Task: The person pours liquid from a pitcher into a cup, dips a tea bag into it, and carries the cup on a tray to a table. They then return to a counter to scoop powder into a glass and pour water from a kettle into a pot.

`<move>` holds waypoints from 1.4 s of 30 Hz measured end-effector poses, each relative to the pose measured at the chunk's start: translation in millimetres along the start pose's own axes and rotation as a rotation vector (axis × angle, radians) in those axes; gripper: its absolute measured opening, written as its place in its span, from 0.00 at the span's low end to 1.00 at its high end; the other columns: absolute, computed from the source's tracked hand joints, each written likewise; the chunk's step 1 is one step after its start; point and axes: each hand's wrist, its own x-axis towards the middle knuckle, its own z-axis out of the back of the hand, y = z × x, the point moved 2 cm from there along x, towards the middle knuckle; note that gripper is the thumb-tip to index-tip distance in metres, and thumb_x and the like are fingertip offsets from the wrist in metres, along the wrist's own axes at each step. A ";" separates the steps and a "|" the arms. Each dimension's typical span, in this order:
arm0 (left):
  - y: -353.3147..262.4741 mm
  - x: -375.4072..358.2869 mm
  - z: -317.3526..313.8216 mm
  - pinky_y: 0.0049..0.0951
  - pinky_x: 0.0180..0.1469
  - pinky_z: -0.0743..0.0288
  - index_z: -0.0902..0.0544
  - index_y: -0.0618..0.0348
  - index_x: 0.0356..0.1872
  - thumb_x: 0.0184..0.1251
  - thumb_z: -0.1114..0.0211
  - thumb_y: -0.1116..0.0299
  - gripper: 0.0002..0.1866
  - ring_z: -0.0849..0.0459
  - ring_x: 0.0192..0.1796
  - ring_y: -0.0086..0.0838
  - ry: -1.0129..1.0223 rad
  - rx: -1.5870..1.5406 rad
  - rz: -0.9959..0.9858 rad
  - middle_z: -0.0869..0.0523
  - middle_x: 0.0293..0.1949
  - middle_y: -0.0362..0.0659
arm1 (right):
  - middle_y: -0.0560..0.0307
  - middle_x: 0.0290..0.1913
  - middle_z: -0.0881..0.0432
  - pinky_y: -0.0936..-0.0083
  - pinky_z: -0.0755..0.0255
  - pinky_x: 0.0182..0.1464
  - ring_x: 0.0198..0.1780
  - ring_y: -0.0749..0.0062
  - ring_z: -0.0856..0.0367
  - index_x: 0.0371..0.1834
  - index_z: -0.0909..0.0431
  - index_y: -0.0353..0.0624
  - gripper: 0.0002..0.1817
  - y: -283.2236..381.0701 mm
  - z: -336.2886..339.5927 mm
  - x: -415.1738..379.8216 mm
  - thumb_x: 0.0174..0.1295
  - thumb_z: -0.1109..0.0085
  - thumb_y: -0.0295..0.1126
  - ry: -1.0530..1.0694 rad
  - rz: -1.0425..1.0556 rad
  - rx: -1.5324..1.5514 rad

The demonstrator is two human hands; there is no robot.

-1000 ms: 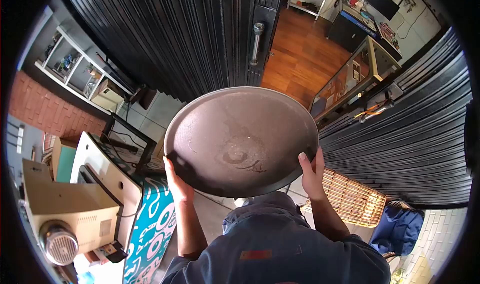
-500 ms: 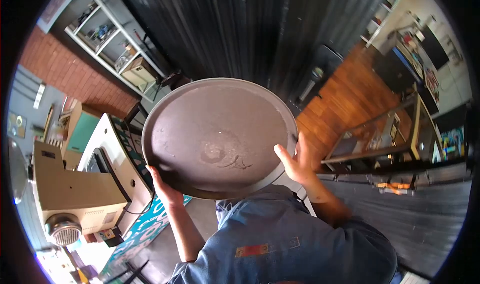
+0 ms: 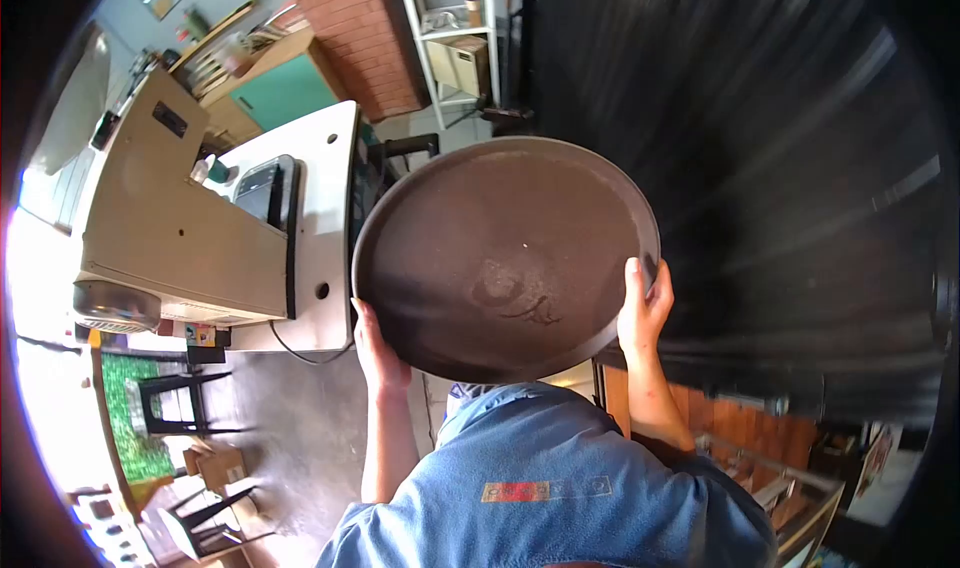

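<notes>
I grasp a large brown tray [image 3: 440,238] by its rim, my left hand [image 3: 382,356] at its left side and my right hand [image 3: 645,313] at its right, that thumb lying over the edge. The tray is in front of my blue shirt [image 3: 545,523], scuffed near its middle, with a white table [image 3: 325,223] carrying a beige machine [image 3: 180,193] to the left and a blurred dark panel [image 3: 790,158] to the right.
</notes>
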 end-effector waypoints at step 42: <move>-27.1 322.7 -52.5 0.36 0.60 0.31 0.28 0.66 0.58 0.68 0.44 0.51 0.28 0.23 0.56 0.36 -0.384 -0.200 -0.212 0.23 0.54 0.49 | 0.57 0.38 0.21 0.79 0.31 0.44 0.40 0.77 0.24 0.45 0.25 0.35 0.13 -88.6 -349.3 306.6 0.65 0.44 0.34 0.463 0.097 0.211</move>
